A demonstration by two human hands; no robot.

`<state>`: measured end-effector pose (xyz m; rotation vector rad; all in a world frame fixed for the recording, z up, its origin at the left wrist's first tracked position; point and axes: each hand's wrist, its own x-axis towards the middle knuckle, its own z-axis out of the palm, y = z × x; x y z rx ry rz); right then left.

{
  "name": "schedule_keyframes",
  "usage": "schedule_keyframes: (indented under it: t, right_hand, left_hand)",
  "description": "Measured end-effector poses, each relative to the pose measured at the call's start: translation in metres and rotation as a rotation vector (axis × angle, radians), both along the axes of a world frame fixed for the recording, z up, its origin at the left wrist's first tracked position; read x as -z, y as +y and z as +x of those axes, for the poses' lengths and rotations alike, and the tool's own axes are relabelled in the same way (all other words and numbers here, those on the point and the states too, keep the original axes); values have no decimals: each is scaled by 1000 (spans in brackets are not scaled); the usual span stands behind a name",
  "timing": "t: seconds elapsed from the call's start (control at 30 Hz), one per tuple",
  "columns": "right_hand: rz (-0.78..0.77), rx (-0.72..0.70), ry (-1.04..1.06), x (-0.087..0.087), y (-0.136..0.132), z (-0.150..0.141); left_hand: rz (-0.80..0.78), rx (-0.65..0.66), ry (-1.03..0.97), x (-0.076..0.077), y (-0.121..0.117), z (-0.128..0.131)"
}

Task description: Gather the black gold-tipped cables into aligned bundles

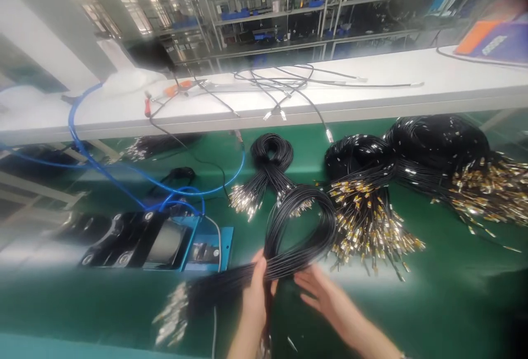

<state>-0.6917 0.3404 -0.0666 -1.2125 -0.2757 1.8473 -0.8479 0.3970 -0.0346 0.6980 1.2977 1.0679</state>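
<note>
A bundle of thin black cables [299, 227] is looped into a coil on the green mat, its silver-tipped ends [173, 315] trailing to the lower left. My left hand [256, 293] is closed around the bundle where the loop crosses itself. My right hand [325, 296] lies just right of it with fingers stretched out, fingertips touching the underside of the same bundle.
More coiled cable bundles lie behind: one with silver ends [268, 169], two large ones with gold connectors [363, 194], [449, 155]. A black-and-blue fixture [157, 241] with blue hoses [94, 161] sits at left. A white shelf [371, 98] carries loose cables.
</note>
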Motion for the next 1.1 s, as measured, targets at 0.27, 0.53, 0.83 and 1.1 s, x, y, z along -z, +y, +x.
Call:
schedule_keyframes:
  t: [0.27, 0.53, 0.83, 1.1]
  right_hand:
    - [-154, 13, 547, -46, 69, 37]
    - [222, -147, 668, -76, 154, 50]
    - [295, -205, 611, -26, 226, 77]
    - [360, -222, 298, -42, 316, 95]
  left_hand:
    - [1036, 264, 1144, 4, -16, 26]
    - [1483, 195, 1589, -42, 49, 41]
    - [1358, 343, 1803, 11, 107, 66]
    - [1178, 455, 1838, 16, 203, 93]
